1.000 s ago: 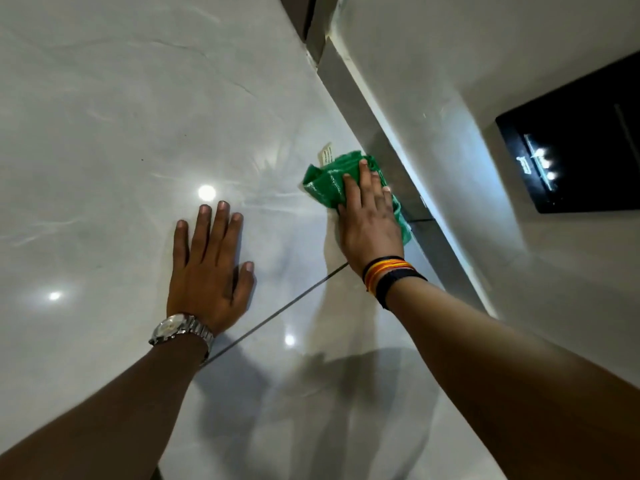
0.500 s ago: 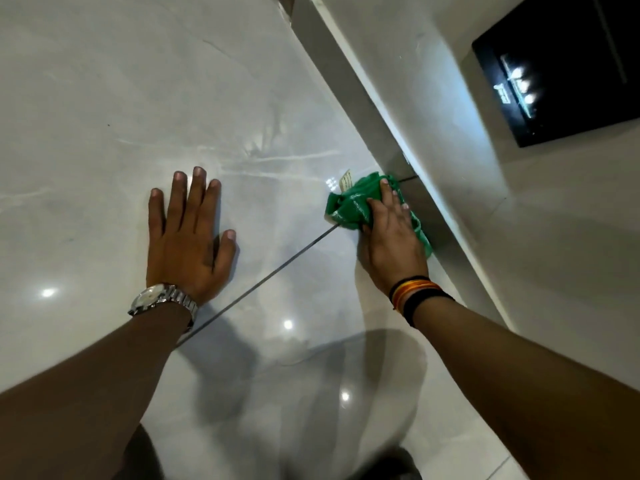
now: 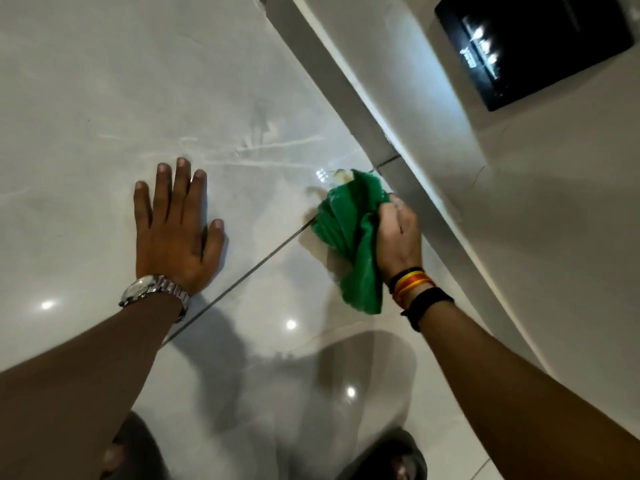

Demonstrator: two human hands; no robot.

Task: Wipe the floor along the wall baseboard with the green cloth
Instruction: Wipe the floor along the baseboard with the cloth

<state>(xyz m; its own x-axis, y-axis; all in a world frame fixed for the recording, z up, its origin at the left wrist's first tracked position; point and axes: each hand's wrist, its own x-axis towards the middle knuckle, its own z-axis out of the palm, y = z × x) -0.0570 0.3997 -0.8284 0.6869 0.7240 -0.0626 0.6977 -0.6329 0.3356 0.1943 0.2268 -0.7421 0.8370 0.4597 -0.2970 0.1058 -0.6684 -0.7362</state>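
Green cloth bunched, hanging from the right hand, fingers clamped on it; lower folds drape toward the wrist. It sits over the glossy pale tile floor, near the grey baseboard, above a dark grout line. Contact with the floor: cannot tell. Left hand flat on the tile, fingers slightly apart, wristwatch on the wrist. Black panel on the wall.

Baseboard blocks right; floor open left.
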